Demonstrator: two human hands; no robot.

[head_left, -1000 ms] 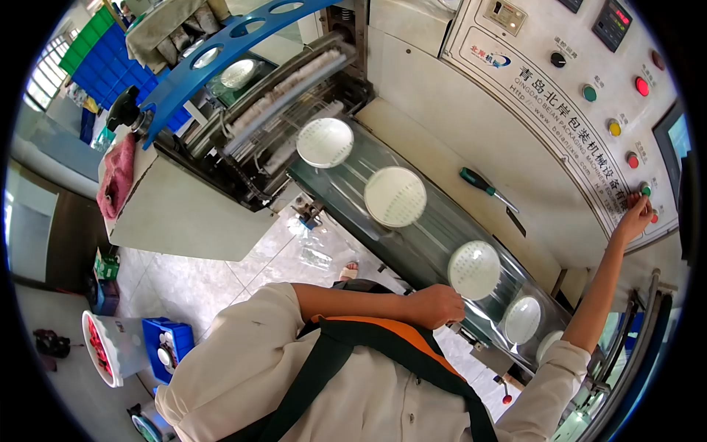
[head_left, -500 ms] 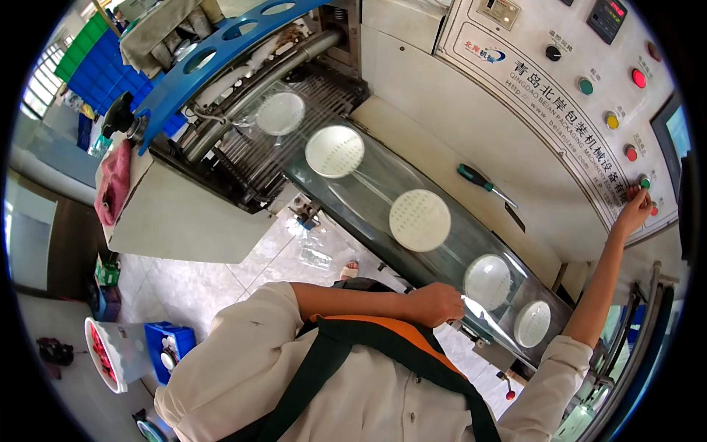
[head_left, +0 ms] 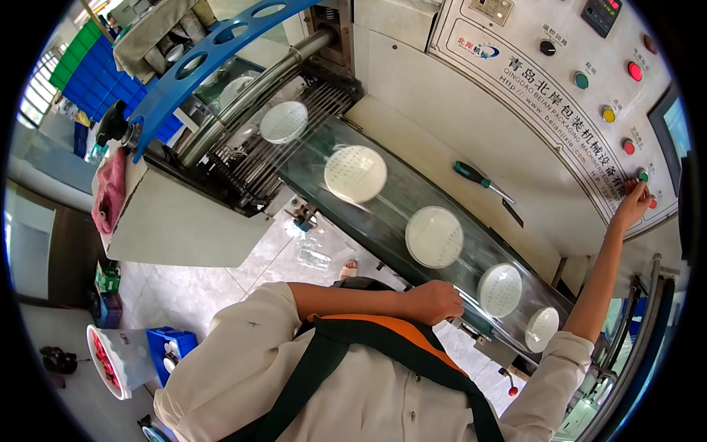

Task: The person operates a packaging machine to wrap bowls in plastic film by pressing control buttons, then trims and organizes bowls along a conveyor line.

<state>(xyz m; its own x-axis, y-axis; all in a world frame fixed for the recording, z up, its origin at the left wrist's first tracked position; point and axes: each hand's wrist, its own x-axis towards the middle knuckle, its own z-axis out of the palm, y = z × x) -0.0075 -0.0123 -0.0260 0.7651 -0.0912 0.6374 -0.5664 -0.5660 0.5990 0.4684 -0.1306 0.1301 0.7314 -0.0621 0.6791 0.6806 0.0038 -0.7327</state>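
My right hand [head_left: 632,206] is at the control panel [head_left: 508,110], its fingers apart and a fingertip at a green button [head_left: 643,176]. A red button [head_left: 652,202] sits just below, partly behind my fingers. My left hand [head_left: 433,302] is curled closed in front of my body, beside the near edge of the conveyor belt [head_left: 390,214]; its palm side is hidden. Round white lidded containers or discs with faint print lie in a row on the belt, including a large one [head_left: 356,174], a middle one [head_left: 434,236] and one near my left hand [head_left: 500,290].
A green-handled screwdriver [head_left: 482,181] lies on the ledge behind the belt. A blue plate with round holes [head_left: 221,40] hangs over the machine's roller end. A pink cloth [head_left: 110,193] drapes over the left cover. On the floor stand a white bucket [head_left: 121,361] and a blue crate [head_left: 168,346].
The white round pieces have moved along the belt to the right and towards me. Another shows behind the roller bar. Both my hands stay nearly in place.
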